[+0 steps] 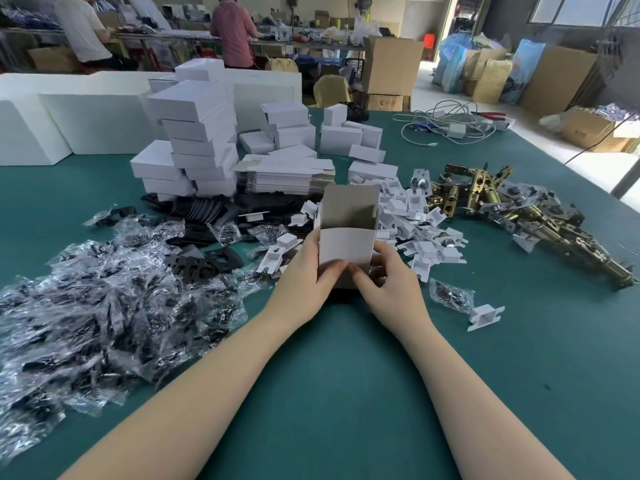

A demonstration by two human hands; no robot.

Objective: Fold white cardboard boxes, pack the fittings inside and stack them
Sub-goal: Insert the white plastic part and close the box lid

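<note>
Bright daylight from right; soft shadows, wide-angle edge distortion.

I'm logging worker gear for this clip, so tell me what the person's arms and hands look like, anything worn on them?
Both forearms are bare as far as the frame shows, with no sleeves in view. The left hand and right hand wear no gloves, and no rings, watch or wristband are visible.

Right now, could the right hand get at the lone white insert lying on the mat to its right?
Probably yes. The white insert lies alone on bare mat beside the right hand, nothing between them. But that hand is gripping the box and must let go first.
</note>
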